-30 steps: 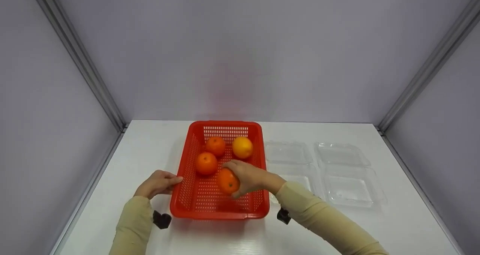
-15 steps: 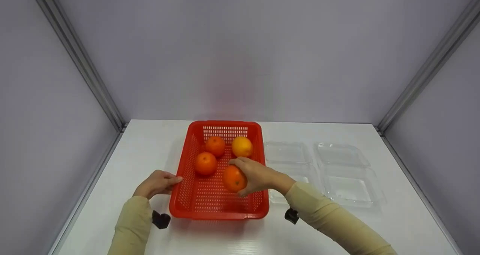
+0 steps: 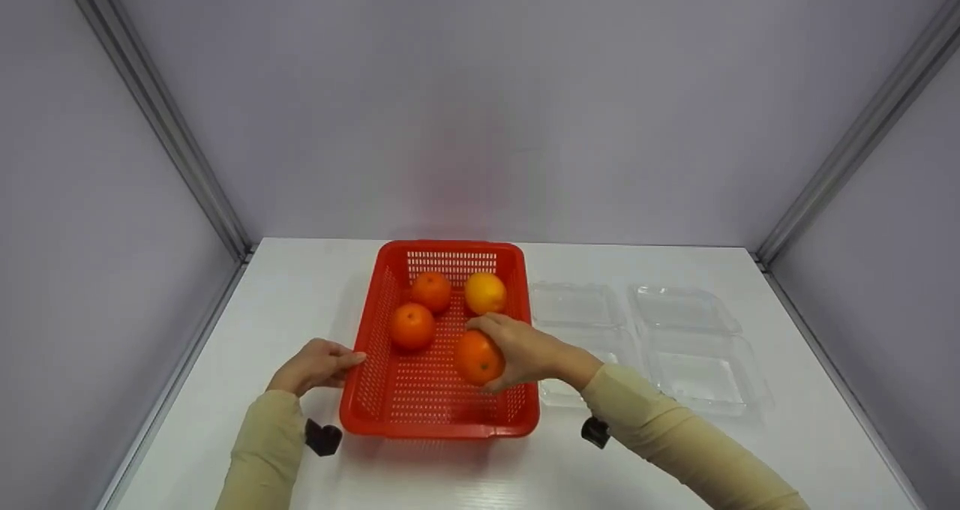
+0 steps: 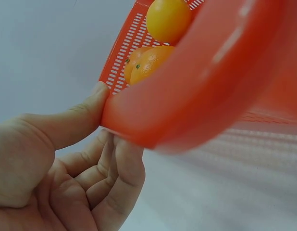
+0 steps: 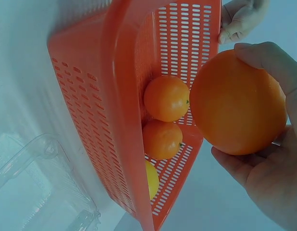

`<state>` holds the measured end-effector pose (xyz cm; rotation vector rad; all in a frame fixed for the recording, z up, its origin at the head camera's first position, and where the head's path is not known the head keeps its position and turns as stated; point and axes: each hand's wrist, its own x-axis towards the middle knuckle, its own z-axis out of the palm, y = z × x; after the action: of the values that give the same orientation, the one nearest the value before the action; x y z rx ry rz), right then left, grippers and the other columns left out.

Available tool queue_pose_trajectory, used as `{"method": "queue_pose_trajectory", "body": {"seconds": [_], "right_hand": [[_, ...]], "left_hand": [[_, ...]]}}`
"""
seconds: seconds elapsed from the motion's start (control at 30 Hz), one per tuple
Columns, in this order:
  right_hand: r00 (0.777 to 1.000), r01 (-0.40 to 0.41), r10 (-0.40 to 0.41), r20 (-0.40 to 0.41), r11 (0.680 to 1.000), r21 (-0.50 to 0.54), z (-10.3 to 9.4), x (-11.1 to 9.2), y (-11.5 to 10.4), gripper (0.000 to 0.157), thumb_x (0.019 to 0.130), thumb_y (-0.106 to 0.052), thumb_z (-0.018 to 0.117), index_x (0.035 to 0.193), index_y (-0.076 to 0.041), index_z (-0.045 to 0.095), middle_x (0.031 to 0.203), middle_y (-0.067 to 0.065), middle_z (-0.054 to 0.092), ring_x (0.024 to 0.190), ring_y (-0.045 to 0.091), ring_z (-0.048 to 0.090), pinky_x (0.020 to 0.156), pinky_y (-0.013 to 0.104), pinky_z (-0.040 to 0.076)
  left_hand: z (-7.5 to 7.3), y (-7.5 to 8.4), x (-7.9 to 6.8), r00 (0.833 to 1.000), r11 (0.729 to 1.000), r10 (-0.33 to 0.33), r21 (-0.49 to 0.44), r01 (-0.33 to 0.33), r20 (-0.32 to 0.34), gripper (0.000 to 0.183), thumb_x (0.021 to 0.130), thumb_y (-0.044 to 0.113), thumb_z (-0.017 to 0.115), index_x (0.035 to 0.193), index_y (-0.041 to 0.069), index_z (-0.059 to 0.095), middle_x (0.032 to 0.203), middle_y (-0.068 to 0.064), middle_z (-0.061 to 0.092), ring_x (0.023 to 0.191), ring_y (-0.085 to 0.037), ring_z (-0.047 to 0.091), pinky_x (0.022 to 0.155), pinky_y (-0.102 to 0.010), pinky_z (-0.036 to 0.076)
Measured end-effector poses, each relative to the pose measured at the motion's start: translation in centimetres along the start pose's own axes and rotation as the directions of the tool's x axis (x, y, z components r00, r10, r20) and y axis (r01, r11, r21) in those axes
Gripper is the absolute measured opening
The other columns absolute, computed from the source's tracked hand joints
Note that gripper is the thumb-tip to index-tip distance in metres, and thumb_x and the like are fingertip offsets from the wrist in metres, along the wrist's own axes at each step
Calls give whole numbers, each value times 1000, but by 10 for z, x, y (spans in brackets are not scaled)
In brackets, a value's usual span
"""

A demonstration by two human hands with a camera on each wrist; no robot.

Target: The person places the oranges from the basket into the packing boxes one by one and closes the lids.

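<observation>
A red plastic basket point(image 3: 439, 429) with slotted walls stands mid-table. My left hand point(image 3: 319, 364) pinches its left rim, thumb on top and fingers curled beneath, as the left wrist view shows. My right hand point(image 3: 525, 352) grips an orange point(image 3: 478, 358) over the right part of the basket. In the right wrist view, thumb and fingers wrap this orange point(image 5: 237, 103) from both sides. Inside the basket lie two more oranges, one nearer point(image 3: 412, 326) and one farther back point(image 3: 431, 292). Beside them, at the back right, is a yellow-orange fruit point(image 3: 485, 294).
Right of the basket, two clear plastic clamshell boxes lie with lids folded back: one close to the basket point(image 3: 574, 305), partly behind my right forearm, the other farther right point(image 3: 697, 375). Pale walls point(image 3: 480, 105) enclose the white table point(image 3: 300, 270) at back and sides.
My right hand has moved a little to the right, carrying the orange toward the basket's right wall. The left hand keeps its hold on the rim, and the basket has barely moved.
</observation>
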<state>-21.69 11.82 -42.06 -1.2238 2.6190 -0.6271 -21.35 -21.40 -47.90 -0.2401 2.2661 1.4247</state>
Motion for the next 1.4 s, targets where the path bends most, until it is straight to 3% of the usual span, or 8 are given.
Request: {"method": "queue_pose_trajectory", "body": {"seconds": [0.57, 0.9, 1.4], "right_hand": [[998, 22, -19, -62, 999, 44, -5, -16, 14, 75, 63, -25, 83, 123, -5, 42, 116, 7, 49, 100, 20, 52, 83, 35, 48], [998, 5, 0, -60, 998, 69, -7, -21, 19, 74, 63, -22, 83, 123, -5, 43, 116, 8, 50, 98, 21, 53, 83, 36, 48], [997, -29, 36, -75, 995, 93, -12, -31, 29, 76, 63, -24, 82, 124, -4, 42, 116, 8, 50, 97, 21, 53, 80, 36, 49]], "left_hand": [[1, 2, -1, 999, 1000, 31, -2, -31, 20, 38, 88, 23, 61, 104, -11, 59, 79, -7, 63, 68, -13, 61, 71, -34, 54], [2, 2, -1, 1000, 1000, 13, -6, -13, 11, 37, 88, 24, 61, 102, -11, 60, 77, -6, 62, 67, -12, 59, 65, -29, 54], [1, -1, 0, 1000, 1000, 20, -12, -20, 23, 41, 88, 26, 62, 106, -11, 60, 83, -8, 64, 73, -14, 61, 71, -32, 54]]}}
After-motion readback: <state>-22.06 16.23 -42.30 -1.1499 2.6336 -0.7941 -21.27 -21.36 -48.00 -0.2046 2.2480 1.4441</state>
